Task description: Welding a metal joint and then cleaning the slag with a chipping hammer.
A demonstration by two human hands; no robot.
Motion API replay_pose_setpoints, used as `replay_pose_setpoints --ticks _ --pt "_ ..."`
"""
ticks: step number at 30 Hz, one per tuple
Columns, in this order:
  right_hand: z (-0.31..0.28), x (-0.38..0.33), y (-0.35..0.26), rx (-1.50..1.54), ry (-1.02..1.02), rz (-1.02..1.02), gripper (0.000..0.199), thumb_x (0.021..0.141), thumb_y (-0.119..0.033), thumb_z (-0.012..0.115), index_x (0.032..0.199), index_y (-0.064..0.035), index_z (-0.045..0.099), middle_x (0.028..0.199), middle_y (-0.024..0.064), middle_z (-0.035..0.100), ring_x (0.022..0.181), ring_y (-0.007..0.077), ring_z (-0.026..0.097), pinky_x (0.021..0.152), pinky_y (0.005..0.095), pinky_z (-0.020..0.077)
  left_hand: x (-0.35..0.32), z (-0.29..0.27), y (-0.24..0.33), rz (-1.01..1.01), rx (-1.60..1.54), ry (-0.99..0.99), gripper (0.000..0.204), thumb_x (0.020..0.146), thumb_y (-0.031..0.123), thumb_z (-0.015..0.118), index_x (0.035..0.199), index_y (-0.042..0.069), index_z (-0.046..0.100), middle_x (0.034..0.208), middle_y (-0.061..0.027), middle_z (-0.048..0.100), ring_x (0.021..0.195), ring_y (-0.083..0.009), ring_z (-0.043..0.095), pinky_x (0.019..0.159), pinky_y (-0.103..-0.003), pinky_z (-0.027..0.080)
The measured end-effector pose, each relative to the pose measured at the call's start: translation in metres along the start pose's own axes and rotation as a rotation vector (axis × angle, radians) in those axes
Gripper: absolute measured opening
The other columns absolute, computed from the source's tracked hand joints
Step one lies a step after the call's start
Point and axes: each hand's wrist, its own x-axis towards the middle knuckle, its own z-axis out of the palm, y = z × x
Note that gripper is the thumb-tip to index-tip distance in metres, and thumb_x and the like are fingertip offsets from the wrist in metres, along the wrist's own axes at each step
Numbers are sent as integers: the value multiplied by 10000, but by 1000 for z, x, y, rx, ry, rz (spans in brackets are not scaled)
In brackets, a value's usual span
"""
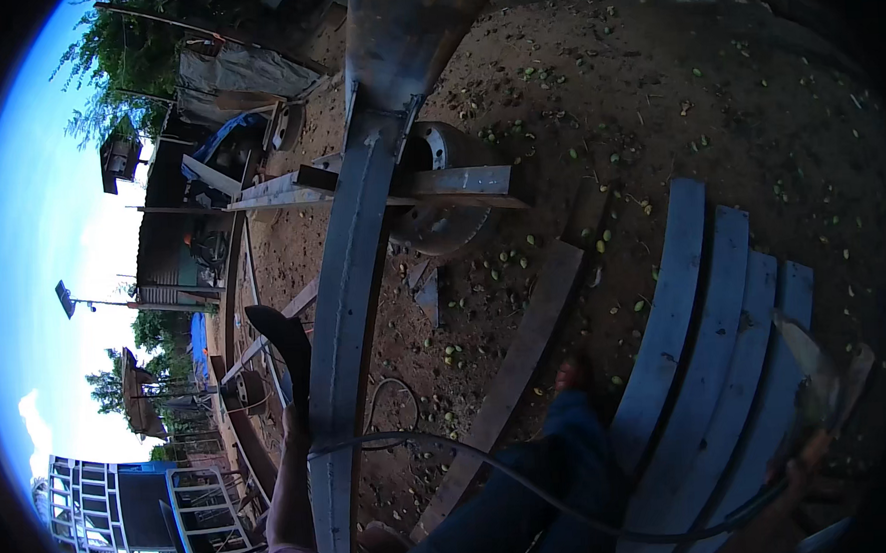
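Note:
My left hand (293, 423) is closed beside the long steel beam (341, 282), holding a black curved shield (282, 340) that looks like a hand-held welding mask seen from its edge. A weld seam runs along the beam, which joins a wider rusty steel piece (391, 44) at its far end. My right hand (801, 463) is dim at the lower right, its fingers bent round something I cannot make out. A black cable (534, 487) crosses from the beam over my legs to this hand. Above it rise a pale tapered piece (808, 353) and a brownish piece (855, 385).
Several grey metal bars (670, 315) lie side by side on the right. A round metal wheel rim (450, 221) sits under a cross bar (458, 184). A flat rusty bar (513, 363) lies near my foot (570, 375). Green fruits dot the soil. A white metal frame (90, 510) stands left.

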Motion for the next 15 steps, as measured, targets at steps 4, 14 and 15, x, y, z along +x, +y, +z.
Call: replay_pose_setpoints --ticks 4,14,15 --pt "311 176 -71 392 55 51 415 919 -191 527 1240 70 490 828 143 592 554 167 506 433 260 418 -4 -55 -15 128 134 82 271 974 247 544 1007 27 698 852 17 637 754 -104 568 675 -291 432" --pt "413 190 -11 367 -46 -28 477 864 -201 559 1237 81 465 729 113 549 476 127 425 523 273 392 10 -50 -21 -45 -87 89 283 984 255 501 997 30 671 827 9 635 691 -101 586 607 -274 464" --pt "421 184 -15 337 -65 -30 477 864 -201 559 1237 81 465 729 113 549 476 127 425 523 273 392 -2 -27 -5 -20 -146 124 267 973 271 530 903 60 677 751 35 599 617 -78 558 559 -252 429"
